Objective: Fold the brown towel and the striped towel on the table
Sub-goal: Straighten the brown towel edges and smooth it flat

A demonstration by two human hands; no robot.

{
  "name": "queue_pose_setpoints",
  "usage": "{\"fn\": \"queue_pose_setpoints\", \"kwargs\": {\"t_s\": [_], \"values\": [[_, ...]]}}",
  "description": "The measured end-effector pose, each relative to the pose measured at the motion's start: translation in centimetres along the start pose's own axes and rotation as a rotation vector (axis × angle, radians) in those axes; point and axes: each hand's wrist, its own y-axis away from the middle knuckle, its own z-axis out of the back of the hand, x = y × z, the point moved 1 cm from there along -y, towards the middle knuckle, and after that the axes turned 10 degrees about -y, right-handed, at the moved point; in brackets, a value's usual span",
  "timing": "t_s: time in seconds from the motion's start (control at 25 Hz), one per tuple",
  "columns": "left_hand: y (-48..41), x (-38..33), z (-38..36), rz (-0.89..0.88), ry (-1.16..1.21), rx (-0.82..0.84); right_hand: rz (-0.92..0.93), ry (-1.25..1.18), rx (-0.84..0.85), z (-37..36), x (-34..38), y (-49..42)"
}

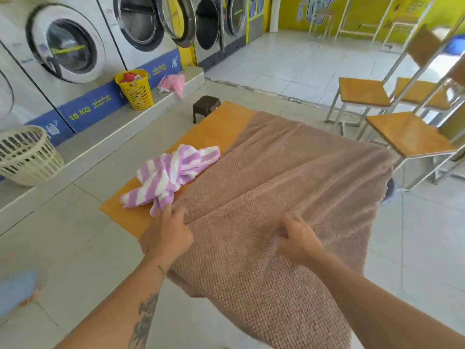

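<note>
Your left forearm (pixel 130 298), tattooed, and right forearm (pixel 377 298) enter from the bottom. Your left hand (pixel 167 238) is at the left side of the brown towel (pixel 289 177), fingers curled round a raised crease in it. Your right hand (pixel 299 241) is on the same crease further right, fingers clenched into the cloth; it is blurred, but it looks like a grasp.

The brown towel is spread over most of the desk (pixel 214 127), near end hanging over the edge toward you. The striped towel (pixel 171 172), purple and white, lies crumpled on the desk's left side, touching the brown towel's edge, just beyond your left hand.

Containers:
- The yellow basket (pixel 137 96) in front of the washers holds clothes, with red and white pieces on top.
- The cream basket (pixel 27 157) is far left; its contents are not visible.

Writing: "16 KG" in yellow on the blue band (pixel 83 113) under a washing machine (pixel 65 46); the smaller text beside it is unreadable.
</note>
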Motion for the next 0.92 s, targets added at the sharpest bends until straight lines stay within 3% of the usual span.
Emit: {"fn": "queue_pose_setpoints", "kwargs": {"t_s": [0.36,0.56,0.68,0.92], "values": [[-13.9,-9.0,0.5,-0.415,0.144,0.136,-0.402,-0.008,-0.08,3.9,-1.6,-3.3],[-19.1,-12.9,-2.2,-0.727,-0.024,0.313,-0.599,0.068,-0.236,1.9,-1.6,-4.9],[-19.5,-13.6,-4.5,-0.704,-0.153,0.436,-0.607,-0.044,-0.337,1.7,-2.4,-3.8],[-20.9,-12.4,-5.1,-0.606,-0.151,0.4,-0.594,-0.127,-0.351,1.3,-3.1,-0.9]]}}
